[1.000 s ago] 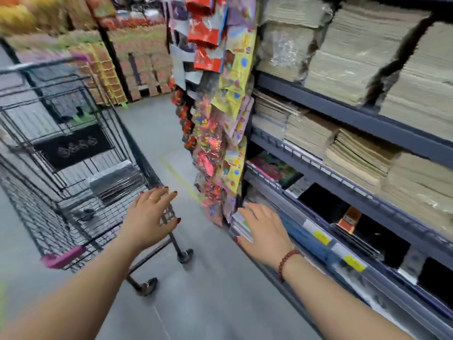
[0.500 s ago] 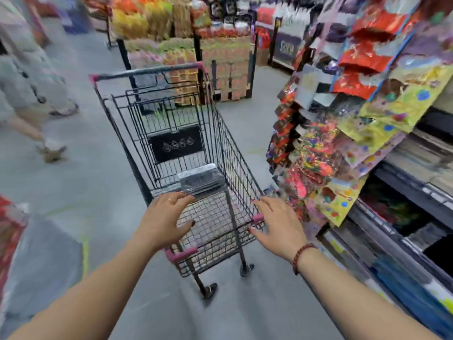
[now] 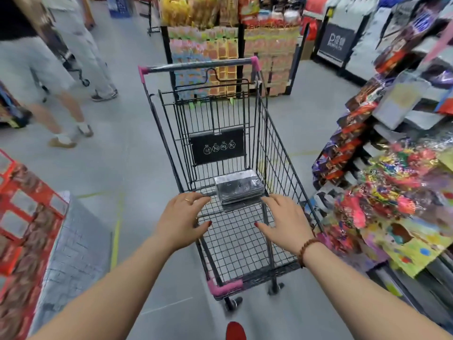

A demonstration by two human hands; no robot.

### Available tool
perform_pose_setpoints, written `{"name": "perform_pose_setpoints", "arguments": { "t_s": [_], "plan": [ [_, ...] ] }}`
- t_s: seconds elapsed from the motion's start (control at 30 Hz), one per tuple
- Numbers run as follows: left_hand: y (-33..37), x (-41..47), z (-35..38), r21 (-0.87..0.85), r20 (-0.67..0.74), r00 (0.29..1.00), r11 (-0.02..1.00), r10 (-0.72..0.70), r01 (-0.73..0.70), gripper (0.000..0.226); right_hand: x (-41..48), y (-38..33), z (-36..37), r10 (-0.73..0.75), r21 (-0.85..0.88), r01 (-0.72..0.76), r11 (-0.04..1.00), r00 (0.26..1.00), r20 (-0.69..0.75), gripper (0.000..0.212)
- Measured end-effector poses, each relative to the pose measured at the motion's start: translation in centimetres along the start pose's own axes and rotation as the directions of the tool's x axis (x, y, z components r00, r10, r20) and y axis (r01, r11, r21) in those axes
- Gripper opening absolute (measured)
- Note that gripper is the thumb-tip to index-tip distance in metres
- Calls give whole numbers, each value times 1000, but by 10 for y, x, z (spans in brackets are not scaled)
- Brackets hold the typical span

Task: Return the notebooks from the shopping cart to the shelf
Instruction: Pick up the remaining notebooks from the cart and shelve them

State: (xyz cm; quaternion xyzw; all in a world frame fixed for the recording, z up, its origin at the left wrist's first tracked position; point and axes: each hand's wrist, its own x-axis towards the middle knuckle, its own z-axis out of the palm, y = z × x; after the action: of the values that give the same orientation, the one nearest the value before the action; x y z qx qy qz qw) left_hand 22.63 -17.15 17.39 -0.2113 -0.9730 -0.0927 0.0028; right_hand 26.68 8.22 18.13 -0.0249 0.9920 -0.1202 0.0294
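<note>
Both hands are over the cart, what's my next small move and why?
Probably reach down and grip the wrapped notebook stack by its sides: left hand and right hand hover open just short of it, and it lies in the cart.

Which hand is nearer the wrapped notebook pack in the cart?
Right, narrowly. The right hand has fingertips at the right edge of the notebook pack; the left hand is just off its left side.

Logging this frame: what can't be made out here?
Head view:
- Number of notebooks in the wrapped stack: glare on the film and blur merge them.
- Whether the left hand or right hand touches the cart: depth unclear from above.
- Notebook shelf: cut off by the right edge, behind hanging packets.
</note>
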Motion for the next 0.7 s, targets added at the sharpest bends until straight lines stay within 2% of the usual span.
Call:
{"name": "perform_pose_setpoints", "arguments": {
  "t_s": [0.4, 0.57, 0.7],
  "plan": [
    [-46, 97, 16, -37, 66, 997, 998, 43, -41, 62, 112, -11, 25, 45, 17, -46, 999, 997, 66, 65],
    [-84, 137, 28, -66, 102, 985, 989, 138, -132, 66, 145, -35, 39, 134, 4, -135, 991, 987, 87, 65],
    [-122, 165, 32, -84, 155, 953, 965, 261, -250, 67, 164, -64, 49, 273, 5, -274, 962, 959, 72, 65]
  ]
}}
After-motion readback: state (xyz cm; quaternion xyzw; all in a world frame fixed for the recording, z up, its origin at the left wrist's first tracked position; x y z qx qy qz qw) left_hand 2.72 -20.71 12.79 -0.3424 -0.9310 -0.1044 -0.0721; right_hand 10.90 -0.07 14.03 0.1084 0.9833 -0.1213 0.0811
